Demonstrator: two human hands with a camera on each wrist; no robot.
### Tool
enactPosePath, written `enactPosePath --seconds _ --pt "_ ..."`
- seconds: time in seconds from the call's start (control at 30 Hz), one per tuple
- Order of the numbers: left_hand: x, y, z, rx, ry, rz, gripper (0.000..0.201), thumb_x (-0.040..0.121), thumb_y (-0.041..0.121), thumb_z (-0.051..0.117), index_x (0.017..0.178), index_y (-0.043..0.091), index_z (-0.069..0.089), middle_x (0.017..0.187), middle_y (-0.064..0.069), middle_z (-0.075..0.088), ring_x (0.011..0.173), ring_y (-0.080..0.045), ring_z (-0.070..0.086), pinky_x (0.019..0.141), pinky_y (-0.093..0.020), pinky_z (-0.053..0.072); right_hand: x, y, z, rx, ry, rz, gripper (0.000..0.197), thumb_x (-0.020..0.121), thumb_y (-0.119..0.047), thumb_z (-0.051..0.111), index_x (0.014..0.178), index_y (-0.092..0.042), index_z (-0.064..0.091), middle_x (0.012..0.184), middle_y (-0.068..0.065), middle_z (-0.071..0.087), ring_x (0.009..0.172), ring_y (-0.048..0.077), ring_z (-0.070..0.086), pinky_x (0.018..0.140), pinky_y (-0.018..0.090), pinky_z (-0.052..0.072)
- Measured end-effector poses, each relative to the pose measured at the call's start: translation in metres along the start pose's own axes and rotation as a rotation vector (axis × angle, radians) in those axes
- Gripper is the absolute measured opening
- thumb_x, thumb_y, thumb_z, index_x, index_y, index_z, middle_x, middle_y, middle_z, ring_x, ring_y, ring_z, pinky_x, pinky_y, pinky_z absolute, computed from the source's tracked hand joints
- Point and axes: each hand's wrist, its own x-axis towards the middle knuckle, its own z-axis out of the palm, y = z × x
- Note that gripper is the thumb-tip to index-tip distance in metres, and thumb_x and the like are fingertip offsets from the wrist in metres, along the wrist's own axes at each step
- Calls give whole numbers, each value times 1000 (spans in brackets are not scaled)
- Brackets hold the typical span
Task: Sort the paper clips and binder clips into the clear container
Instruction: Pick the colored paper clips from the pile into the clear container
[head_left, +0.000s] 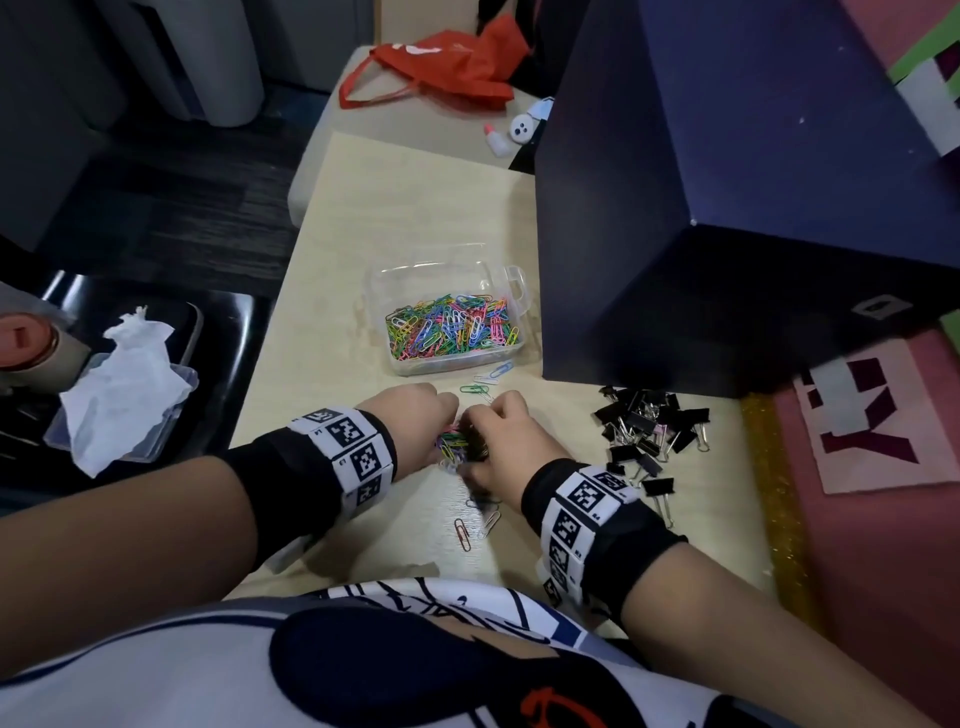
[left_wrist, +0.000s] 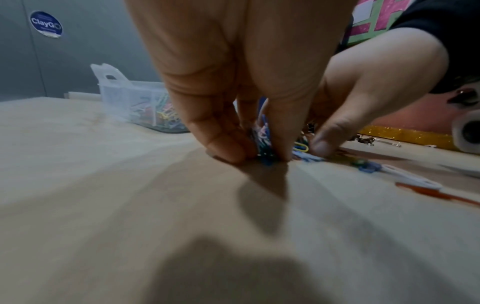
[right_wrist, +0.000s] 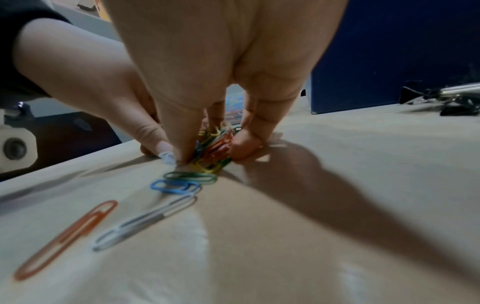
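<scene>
A round blue sticker (left_wrist: 46, 24) reading "ClayGO" is seen on the grey panel behind the surface (head_left: 332, 291); large maroon letters on a pink sheet (head_left: 862, 421) at the right cannot be read with certainty.

The left hand (head_left: 410, 421) and the right hand (head_left: 506, 441) are brought together over a small heap of coloured paper clips (head_left: 453, 446). In the left wrist view the left fingers (left_wrist: 223, 144) are drawn narrow, the thumb and fingertips pinched on a bunch of clips (left_wrist: 262, 142) against the surface. In the right wrist view the right fingers (right_wrist: 182, 139) are likewise closed in on the multicoloured bunch (right_wrist: 213, 152), fingertips touching the surface.

The clear container (head_left: 511, 291) stands just beyond the hands, its nearer compartment filled with coloured paper clips (head_left: 452, 327). A few loose clips (head_left: 483, 382) lie between it and the hands, and an orange clip (right_wrist: 64, 238), a white clip (right_wrist: 145, 222), a blue clip (right_wrist: 174, 186) and a green clip (right_wrist: 191, 178) lie nearer the body. The black binder clips (head_left: 649, 431) are heaped to the right, apart from the container. A tall dark blue box (head_left: 727, 197) stands against the container's right side.
</scene>
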Motion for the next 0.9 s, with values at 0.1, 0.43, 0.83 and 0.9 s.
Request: enactPosePath --seconds 0.1,0.43,0.83,0.9 --pt "2 -4 0 -4 2 -9 29 87 28 60 111 14 53 106 -11 59 100 -31 57 80 -37 46 4 4 -3 23 44 4 27 87 -21 61 113 -22 56 112 5 40 98 28 55 87 32 47" --pt "3 -17 -28 -110 149 2 17 86 29 65 98 18 58 97 -2 66 93 -22 58 73 -28 40 20 -1 -47 21 154 60 12 86 -17 64 97 -21 68 111 3 59 103 22 57 90 26 43" --pt "19 -43 -57 -207 399 -113 41 91 30 55 129 17 51 124 -10 56 112 -30 55 94 -38 46 52 -13 -82 136 281 119 39 94 -15 53 133 -17 47 137 7 46 119 24 53 104 31 39" --pt "18 -41 -48 -121 398 -81 45 92 32 50 135 16 44 137 -8 46 120 -31 51 97 -43 45 51 -10 -77 108 264 132 38 93 -8 47 131 -18 50 140 6 43 120 24 52 105 31 38"
